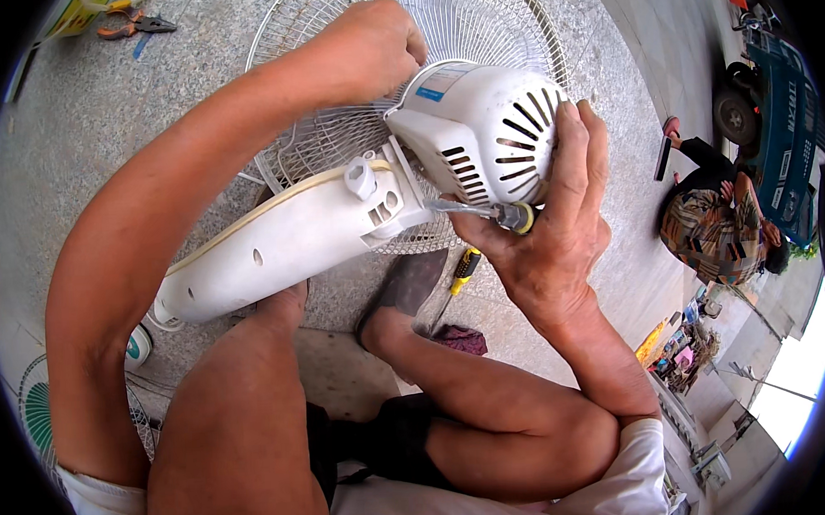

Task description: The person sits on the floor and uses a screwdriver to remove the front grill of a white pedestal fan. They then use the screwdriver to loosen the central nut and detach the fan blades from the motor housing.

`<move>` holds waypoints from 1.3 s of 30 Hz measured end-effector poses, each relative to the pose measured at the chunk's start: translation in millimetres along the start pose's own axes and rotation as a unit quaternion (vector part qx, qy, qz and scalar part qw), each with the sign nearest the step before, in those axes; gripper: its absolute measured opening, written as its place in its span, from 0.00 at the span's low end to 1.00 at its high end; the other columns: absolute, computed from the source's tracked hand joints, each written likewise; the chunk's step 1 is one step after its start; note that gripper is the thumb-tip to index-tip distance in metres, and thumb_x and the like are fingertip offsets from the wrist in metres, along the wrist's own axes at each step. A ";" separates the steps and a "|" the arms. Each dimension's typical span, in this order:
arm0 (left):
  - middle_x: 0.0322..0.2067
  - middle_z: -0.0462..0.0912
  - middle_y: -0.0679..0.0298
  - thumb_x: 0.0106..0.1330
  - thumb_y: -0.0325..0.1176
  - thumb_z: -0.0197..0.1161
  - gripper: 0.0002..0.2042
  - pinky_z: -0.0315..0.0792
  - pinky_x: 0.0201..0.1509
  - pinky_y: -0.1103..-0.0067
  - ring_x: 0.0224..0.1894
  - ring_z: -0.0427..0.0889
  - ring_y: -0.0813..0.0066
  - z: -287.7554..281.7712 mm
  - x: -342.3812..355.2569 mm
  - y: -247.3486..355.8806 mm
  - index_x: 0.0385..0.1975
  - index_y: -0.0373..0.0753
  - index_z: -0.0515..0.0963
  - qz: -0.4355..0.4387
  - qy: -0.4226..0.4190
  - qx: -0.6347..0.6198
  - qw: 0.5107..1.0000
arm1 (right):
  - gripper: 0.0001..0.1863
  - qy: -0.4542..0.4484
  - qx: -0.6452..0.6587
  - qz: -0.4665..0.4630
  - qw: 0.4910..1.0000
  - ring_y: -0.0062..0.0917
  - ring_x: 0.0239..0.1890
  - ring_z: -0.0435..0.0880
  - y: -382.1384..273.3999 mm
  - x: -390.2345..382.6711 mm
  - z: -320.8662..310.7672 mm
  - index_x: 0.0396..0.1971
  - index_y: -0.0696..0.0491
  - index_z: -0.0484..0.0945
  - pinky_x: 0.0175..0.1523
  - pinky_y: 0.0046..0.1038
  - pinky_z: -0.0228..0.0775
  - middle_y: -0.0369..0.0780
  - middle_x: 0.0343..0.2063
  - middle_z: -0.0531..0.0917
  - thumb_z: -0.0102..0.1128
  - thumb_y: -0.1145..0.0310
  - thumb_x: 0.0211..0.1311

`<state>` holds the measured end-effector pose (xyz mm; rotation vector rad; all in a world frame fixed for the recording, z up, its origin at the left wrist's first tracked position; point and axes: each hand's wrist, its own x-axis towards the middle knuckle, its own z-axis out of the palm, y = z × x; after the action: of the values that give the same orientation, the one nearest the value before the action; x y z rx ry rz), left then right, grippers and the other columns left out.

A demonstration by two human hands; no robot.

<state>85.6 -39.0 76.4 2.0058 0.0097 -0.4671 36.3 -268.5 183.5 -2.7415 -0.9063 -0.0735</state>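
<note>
A white electric fan's motor housing (481, 130), with slotted vents, sits tilted at the end of its white neck (283, 240). My left hand (376, 52) is closed, knuckles up, beside the housing and over the round wire guard (504, 23); its fingertips and anything in them are hidden. With my right hand (558, 223) I grip the housing's vented back, fingers on its far side. Between that thumb and the housing lies a short piece with a clear shank and yellow-ringed end (518, 218); I cannot tell its kind. A white knob (360, 178) sticks out of the neck.
Pliers (135, 26) with orange handles lie at the far left. A yellow-and-black screwdriver (465, 269) is near my foot, beside a dark red cloth (459, 340). A green-bladed fan (38, 412) stands at left. On the right, a person (715, 221) sits near a teal vehicle (789, 140).
</note>
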 end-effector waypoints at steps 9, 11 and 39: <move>0.26 0.87 0.56 0.58 0.22 0.64 0.08 0.80 0.29 0.74 0.22 0.85 0.73 9.2 3.3 11.8 0.35 0.26 0.85 -0.037 0.018 0.073 0.996 | 0.65 -0.009 0.002 0.001 1.000 0.49 0.54 0.83 -0.7 -2.0 -0.8 0.73 0.57 0.58 0.44 0.37 0.85 0.60 0.67 0.66 0.88 0.57 0.31; 0.25 0.87 0.56 0.58 0.22 0.64 0.07 0.81 0.29 0.75 0.22 0.86 0.73 7.1 4.6 13.9 0.33 0.27 0.85 -0.038 0.011 0.071 0.997 | 0.63 -0.008 0.000 0.011 1.000 0.51 0.60 0.80 -1.2 -2.4 -0.6 0.72 0.59 0.59 0.51 0.39 0.85 0.60 0.67 0.67 0.87 0.55 0.36; 0.28 0.87 0.50 0.63 0.59 0.68 0.31 0.79 0.42 0.68 0.34 0.88 0.60 29.2 -81.8 51.6 0.39 0.27 0.85 -0.030 0.079 -0.252 0.964 | 0.67 -0.041 0.002 0.017 0.999 0.47 0.49 0.87 5.2 -4.1 -3.8 0.75 0.52 0.52 0.36 0.35 0.86 0.58 0.70 0.60 0.88 0.59 0.33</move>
<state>11.3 -72.4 136.0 1.5377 0.2628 -0.3032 36.1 -275.8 185.5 -2.7741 -0.8793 0.0472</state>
